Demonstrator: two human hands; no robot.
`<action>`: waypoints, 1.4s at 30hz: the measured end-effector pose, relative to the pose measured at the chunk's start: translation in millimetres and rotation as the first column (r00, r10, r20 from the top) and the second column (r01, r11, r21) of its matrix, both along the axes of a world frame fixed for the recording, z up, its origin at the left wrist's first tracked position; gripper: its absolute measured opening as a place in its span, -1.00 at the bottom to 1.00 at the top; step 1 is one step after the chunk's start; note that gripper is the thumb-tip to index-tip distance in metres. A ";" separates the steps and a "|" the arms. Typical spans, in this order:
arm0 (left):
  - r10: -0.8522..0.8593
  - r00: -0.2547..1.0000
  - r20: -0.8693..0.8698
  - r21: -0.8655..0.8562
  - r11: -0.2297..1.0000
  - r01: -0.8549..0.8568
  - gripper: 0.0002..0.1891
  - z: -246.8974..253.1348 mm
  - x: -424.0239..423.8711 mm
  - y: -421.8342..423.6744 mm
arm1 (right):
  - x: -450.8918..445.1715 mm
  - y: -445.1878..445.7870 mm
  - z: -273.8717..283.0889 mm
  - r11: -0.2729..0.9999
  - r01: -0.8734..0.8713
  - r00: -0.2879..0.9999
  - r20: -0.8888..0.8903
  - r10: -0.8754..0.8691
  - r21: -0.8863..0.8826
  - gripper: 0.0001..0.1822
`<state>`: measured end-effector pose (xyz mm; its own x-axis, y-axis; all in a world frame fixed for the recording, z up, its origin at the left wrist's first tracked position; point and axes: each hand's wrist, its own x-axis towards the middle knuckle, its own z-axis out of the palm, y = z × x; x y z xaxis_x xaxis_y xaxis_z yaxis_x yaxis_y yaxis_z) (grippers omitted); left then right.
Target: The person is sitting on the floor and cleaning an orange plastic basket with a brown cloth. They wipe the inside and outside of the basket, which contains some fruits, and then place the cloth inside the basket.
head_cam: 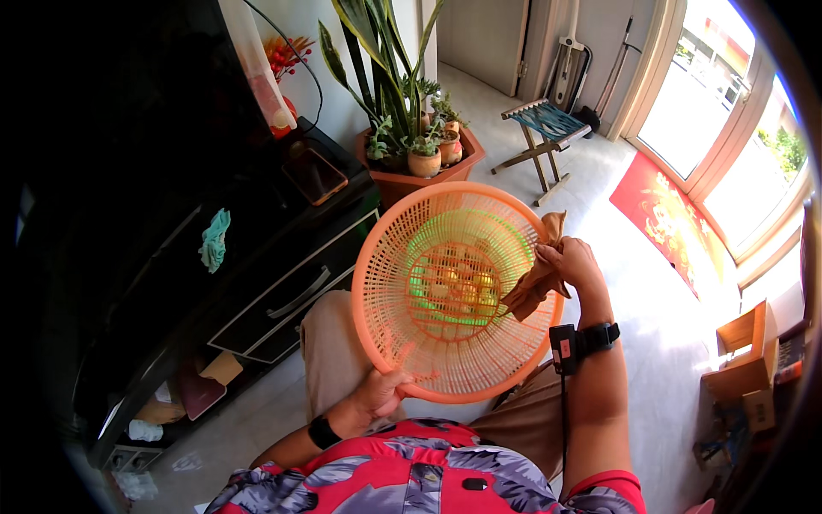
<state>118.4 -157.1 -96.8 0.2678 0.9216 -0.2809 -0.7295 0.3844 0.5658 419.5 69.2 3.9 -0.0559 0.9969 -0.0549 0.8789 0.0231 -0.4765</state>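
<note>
An orange plastic mesh basket [462, 369] is held tilted above my lap, its open mouth facing me. My left hand [380, 393] grips its near-left rim, thumb on the edge. In my right hand [573, 262] is a brown cloth [530, 293], bunched at the basket's right rim and hanging partly over the inner wall. Through the slotted bottom, something green [419, 301] and several yellowish round things [481, 292] show; the mesh blurs what they are. A black band sits on each wrist, and the right one carries a small box with a cable.
On the left stands a black cabinet [302, 257] with a phone [314, 175] and a teal cloth [215, 241] on top. Beyond the basket is a planter [401, 183] with a snake plant. A folding stool [546, 125], red mat [668, 221] and wooden box [742, 360] lie rightward.
</note>
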 end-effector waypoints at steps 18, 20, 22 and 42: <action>-0.140 0.988 0.064 -0.088 0.986 0.145 -0.48 48.8 22.0 126.4 | 25.1 -39.7 0.1 0.941 0.065 0.839 -0.493 -0.232 -0.332 -0.61; -0.094 0.995 0.023 -0.037 0.995 0.095 -0.47 50.3 31.0 137.2 | 20.9 -47.7 -10.2 0.926 0.001 0.719 -0.643 -0.264 -0.378 -0.62; -0.044 0.999 -0.013 0.057 0.997 0.045 -0.40 39.6 34.8 146.7 | 7.6 -58.2 -18.6 0.889 -0.075 0.580 -0.745 -0.329 -0.451 -0.66; -0.153 0.876 -0.458 0.195 0.944 0.267 -0.54 58.1 -9.0 118.3 | 10.4 -44.2 -98.6 0.885 0.370 0.076 -0.940 -0.331 -0.282 -0.65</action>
